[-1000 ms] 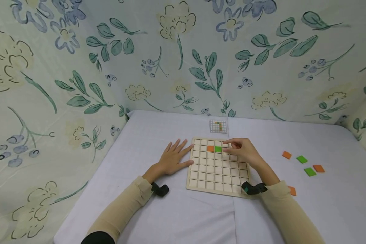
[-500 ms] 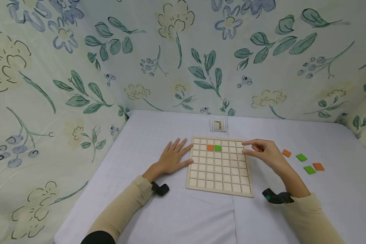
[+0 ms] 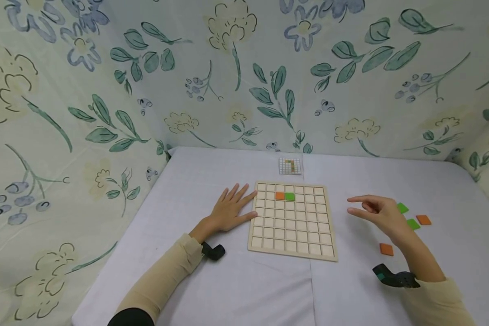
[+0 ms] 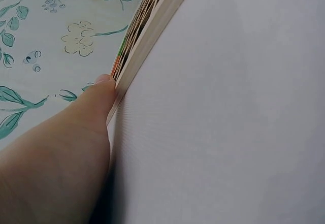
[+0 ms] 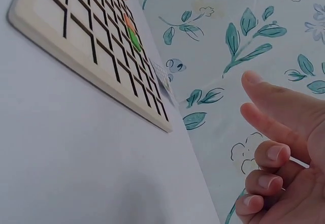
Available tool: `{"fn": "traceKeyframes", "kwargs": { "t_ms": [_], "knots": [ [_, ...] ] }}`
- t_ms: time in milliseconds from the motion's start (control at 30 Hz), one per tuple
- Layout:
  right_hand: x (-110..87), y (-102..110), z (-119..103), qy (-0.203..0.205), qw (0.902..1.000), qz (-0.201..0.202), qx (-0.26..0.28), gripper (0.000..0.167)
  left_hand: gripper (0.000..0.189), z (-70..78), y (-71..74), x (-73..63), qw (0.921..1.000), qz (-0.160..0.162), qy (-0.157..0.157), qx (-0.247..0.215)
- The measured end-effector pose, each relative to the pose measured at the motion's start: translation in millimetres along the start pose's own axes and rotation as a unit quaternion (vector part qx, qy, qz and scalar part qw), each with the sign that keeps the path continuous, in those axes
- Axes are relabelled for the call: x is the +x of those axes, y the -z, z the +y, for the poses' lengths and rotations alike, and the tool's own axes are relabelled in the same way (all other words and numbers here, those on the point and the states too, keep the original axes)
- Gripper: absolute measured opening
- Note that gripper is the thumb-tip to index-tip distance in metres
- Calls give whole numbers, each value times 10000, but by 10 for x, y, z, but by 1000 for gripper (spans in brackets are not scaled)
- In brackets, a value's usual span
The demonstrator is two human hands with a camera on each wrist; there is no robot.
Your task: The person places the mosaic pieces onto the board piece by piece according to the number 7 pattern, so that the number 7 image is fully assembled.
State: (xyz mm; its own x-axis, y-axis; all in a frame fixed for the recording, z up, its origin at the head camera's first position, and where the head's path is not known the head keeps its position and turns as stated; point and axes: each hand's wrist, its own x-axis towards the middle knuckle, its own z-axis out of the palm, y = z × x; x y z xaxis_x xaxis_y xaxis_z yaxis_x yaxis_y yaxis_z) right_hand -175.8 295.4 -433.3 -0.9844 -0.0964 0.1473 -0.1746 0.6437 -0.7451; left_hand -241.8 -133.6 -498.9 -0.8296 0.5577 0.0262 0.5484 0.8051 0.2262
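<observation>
In the head view a square wooden grid board [image 3: 291, 236] lies on the white-covered table. An orange tile [image 3: 280, 195] and a green tile [image 3: 290, 196] sit side by side in its second row from the back. My left hand [image 3: 228, 213] rests flat with fingers spread, thumb and index fingertip at the board's left edge; the left wrist view shows the thumb against the board's side [image 4: 139, 51]. To the right of the board, my right hand [image 3: 381, 215] hovers with thumb and index finger apart and nothing between them. Its other fingers [image 5: 266, 182] are loosely curled.
Loose tiles lie around my right hand: a green one [image 3: 402, 208], another green one [image 3: 413, 224], an orange one [image 3: 424, 219] and a nearer orange one [image 3: 386, 249]. Behind the board lies a small card with a coloured grid pattern [image 3: 290, 166]. A floral cloth [image 3: 212, 90] hangs at the back.
My right hand has drawn away from the board toward the loose tiles on the right, uncovering the board's right side. It now hides one orange tile. My left hand stays in place.
</observation>
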Motion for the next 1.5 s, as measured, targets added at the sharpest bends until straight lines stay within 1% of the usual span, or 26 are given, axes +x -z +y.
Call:
{"fn": "traceKeyframes", "kwargs": {
  "t_ms": [233,367,533,667,967,1200,1267,1433,1500],
  "knots": [
    [-138,109,91,-143,9998,115,52,41,76,13,18,5,10000,25,-6,21],
    [-209,152,140,-226,9997,137,-5,43,76,15,12,7,10000,26,-8,20],
    [-318,180,224,-554,9984,113,28,47,76,16,5,-2,10000,-8,16,55],
    [-400,182,301,-776,9968,146,111,50,76,17,10,-8,9999,46,-8,98],
    [-587,254,454,-1063,9939,46,273,54,76,12,-6,-5,10000,67,-2,46],
    [-687,243,547,-1407,9900,1,-115,59,76,9,-26,-13,10000,89,19,18],
    [-714,245,582,-1447,9893,-27,-189,57,76,7,-30,-12,10000,87,23,31],
    [-763,264,667,-1494,9883,-151,-271,47,76,3,-39,-2,9999,89,23,54],
    [-767,273,685,-1488,9882,-225,-278,47,76,0,-41,2,9999,105,19,59]
  ]
}}
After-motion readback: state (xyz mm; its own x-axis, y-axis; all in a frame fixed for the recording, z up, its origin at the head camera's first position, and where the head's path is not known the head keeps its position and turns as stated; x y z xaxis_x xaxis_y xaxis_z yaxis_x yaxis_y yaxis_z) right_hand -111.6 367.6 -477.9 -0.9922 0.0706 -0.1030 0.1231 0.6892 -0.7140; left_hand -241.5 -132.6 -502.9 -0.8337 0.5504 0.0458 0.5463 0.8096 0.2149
